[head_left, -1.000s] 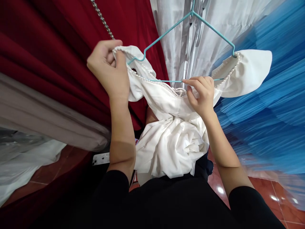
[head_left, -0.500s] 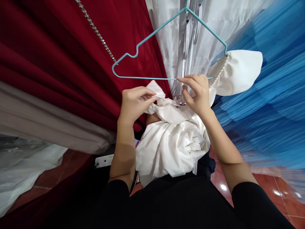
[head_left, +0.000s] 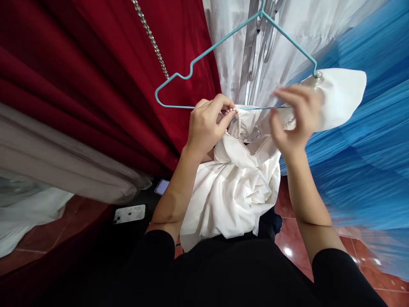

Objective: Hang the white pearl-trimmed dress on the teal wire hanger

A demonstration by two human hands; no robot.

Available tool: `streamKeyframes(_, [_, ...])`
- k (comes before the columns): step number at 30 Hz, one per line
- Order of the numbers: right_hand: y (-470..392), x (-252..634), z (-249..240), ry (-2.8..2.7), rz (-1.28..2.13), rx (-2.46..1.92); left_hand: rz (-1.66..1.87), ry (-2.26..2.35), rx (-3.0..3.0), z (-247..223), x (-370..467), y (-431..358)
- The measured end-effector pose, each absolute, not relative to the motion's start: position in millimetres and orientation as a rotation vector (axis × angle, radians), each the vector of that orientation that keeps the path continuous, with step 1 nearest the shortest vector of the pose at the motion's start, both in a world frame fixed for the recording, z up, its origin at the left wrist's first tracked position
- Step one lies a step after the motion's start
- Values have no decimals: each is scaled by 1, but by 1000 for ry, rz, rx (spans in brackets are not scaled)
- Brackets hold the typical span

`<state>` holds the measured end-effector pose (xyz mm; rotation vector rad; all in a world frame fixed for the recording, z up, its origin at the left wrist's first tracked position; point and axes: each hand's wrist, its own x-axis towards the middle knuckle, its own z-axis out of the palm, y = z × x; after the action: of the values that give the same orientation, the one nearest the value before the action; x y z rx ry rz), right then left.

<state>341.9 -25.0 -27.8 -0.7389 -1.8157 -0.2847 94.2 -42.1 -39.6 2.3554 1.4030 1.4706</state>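
A white dress with pearl-beaded trim hangs in front of me, its skirt bunched against my body. My left hand pinches the dress's pearl-edged strap at the bottom bar of a light blue hanger. The strap's white end lies partly behind my fingers. At the right end of the hanger, the other strap, with a wide white flap, hangs over the notch. My right hand is blurred in front of that strap, thumb and fingers spread, holding nothing I can see.
Red drapes with a beaded chain hang on the left, beside a greyish drape. Blue tulle fills the right. Behind the hanger are white cloth and a metal stand. A white phone lies on a black surface.
My left hand has moved up and to the right, bringing the strap to the hanger's bottom bar. My right hand has left that bar's middle and moved right.
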Motion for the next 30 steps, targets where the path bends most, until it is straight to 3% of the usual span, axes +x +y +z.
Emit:
streamKeyframes(4, [-3, 373, -8, -1594, -430, -716, 1471, 1376, 2422, -40, 96, -42])
streamKeyframes(16, [15, 410, 29, -1401, -103, -1077, 1432, 1367, 2463, -36, 72, -36])
streamKeyframes(21, [18, 434, 18, -1193, 8, -1264, 1436, 1344, 2455, -36, 76, -37])
streamKeyframes(26, [-15, 444, -2, -1280, 136, -1369, 1400, 1359, 2421, -37, 87, -38])
streamKeyframes(30, [-47, 430, -8, -1686, 314, -1352, 1449, 1351, 2403, -40, 96, -36])
